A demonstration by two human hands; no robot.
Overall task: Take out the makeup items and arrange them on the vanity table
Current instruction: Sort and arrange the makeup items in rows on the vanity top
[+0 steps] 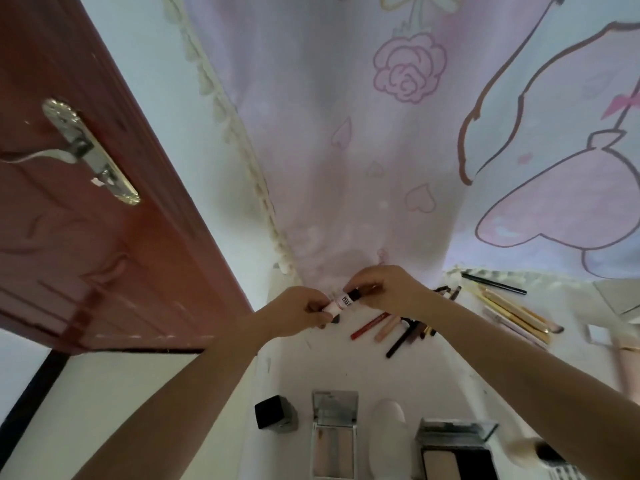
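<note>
Both hands pinch one small makeup tube [341, 302] held above the white vanity table [346, 368]: left hand [298, 311] on its pale pink body, right hand [384, 287] on the black cap end; dark lettering on the label.

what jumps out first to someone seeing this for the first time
Both hands meet at centre: the left hand and right hand grip the two ends of a small pink tube with a black cap. Behind them hangs a pink curtain printed with a rose, and a red-brown door fills the left. Pencils and brushes lie on the white table beyond open compacts.
</note>
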